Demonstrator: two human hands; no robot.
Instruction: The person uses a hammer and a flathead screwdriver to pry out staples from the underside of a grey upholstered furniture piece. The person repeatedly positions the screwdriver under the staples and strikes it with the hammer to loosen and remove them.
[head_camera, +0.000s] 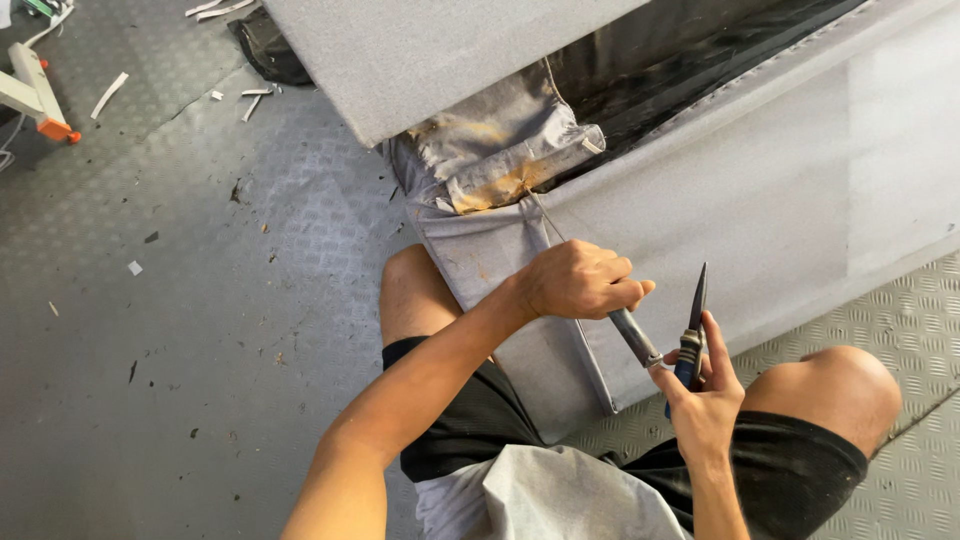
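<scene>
Person crouched on the grey checker-plate floor, both knees up, grey upholstered furniture piece lying between the legs and running to the upper right of the frame.

Left hand, centre of frame: fist closed tight around a thin cord that runs up and left to the torn, glue-stained fabric flap at the corner of the piece. The hand rests against the grey fabric face.

Right hand, lower right of centre: fingers wrapped round the blue-and-black handles of a pair of pliers. One handle sticks up past the index finger, the other end points up-left toward the left hand. The plier nose sits right under the left fist; cannot tell from here whether it's biting the cord or a staple. Both hands close together, nearly touching.

The flap: frayed edge, yellow-brown adhesive patches, folded back over the seam. Behind it, black lining exposed in the open cavity at top centre-right. A second grey panel overlaps at top centre.

Floor, upper left: orange-and-white tool at the frame edge, white scraps scattered near it, small bits of debris across the plate. Dark cloth bunched beside the panel edge at the top.
</scene>
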